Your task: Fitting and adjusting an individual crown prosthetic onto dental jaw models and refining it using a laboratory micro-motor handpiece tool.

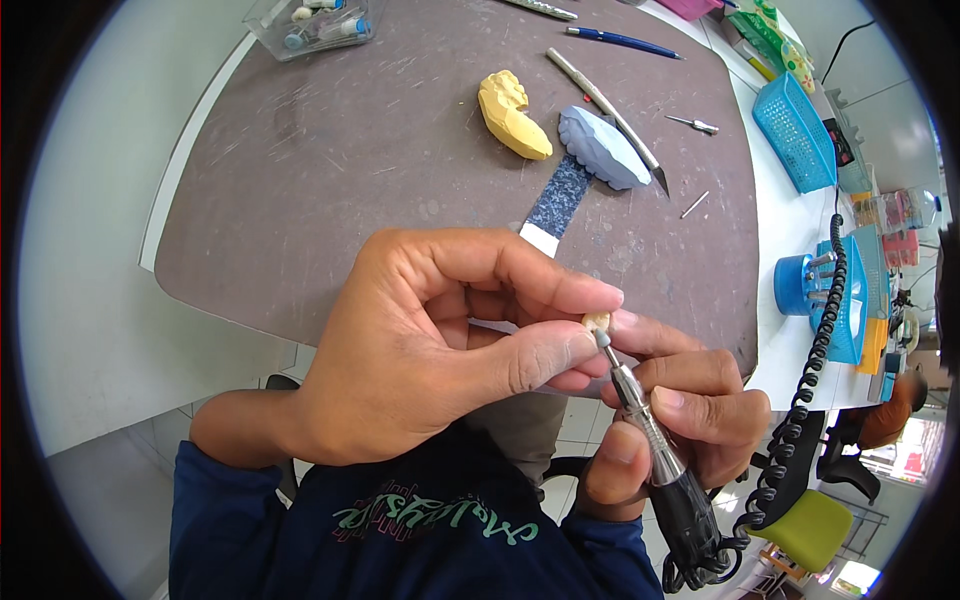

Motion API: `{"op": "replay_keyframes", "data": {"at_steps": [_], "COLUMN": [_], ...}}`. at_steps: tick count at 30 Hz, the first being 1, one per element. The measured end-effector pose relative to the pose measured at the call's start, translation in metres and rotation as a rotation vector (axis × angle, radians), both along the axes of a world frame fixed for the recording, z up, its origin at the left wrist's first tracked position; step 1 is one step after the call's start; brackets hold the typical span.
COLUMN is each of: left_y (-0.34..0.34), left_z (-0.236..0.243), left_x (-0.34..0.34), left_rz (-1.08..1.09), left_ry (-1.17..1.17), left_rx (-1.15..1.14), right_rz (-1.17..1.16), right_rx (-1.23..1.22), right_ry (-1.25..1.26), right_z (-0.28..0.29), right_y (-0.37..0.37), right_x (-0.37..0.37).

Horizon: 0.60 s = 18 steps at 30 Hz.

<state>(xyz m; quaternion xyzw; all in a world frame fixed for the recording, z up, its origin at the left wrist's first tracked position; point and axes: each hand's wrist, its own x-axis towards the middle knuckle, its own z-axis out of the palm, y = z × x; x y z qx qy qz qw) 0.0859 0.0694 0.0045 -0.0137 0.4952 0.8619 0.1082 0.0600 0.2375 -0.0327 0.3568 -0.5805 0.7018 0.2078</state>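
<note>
My left hand (440,340) pinches a small cream tooth-shaped piece (597,320) between thumb and fingertips, close above my lap. My right hand (690,420) grips a rotary handpiece (655,445) with a silver shaft and black body; its tip touches the underside of the small piece. A black coiled cord (810,370) runs from the handpiece up to the right.
On the grey-brown worktop (350,180) lie a yellow plaster cast (512,115), a blue-grey cast (603,148) on a dark speckled strip (556,200), a knife-like tool (605,105), a blue pen (622,41) and small burs. A clear box (310,25) sits far left, blue baskets (795,130) at right.
</note>
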Motion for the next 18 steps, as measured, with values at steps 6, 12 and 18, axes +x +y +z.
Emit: {"op": "replay_keyframes", "data": {"at_steps": [6,12,18], "left_y": [-0.0004,-0.0003,-0.0008], "left_z": [0.0001,0.0001,0.0006], "left_x": [-0.0008,-0.0013,-0.0019], "left_rz": [0.012,0.018,0.012], "left_ry": [-0.007,-0.013,-0.022], "left_rx": [-0.011,-0.004,0.001], "right_rz": [0.000,-0.009,0.007], "right_rx": [0.017,0.016,-0.001], "right_ry": [-0.014,-0.039,-0.046], "right_z": [0.0005,0.0012,0.0013], "right_y": [0.0016,0.0011,0.0008], "right_x": [0.0014,0.0035,0.0042]}}
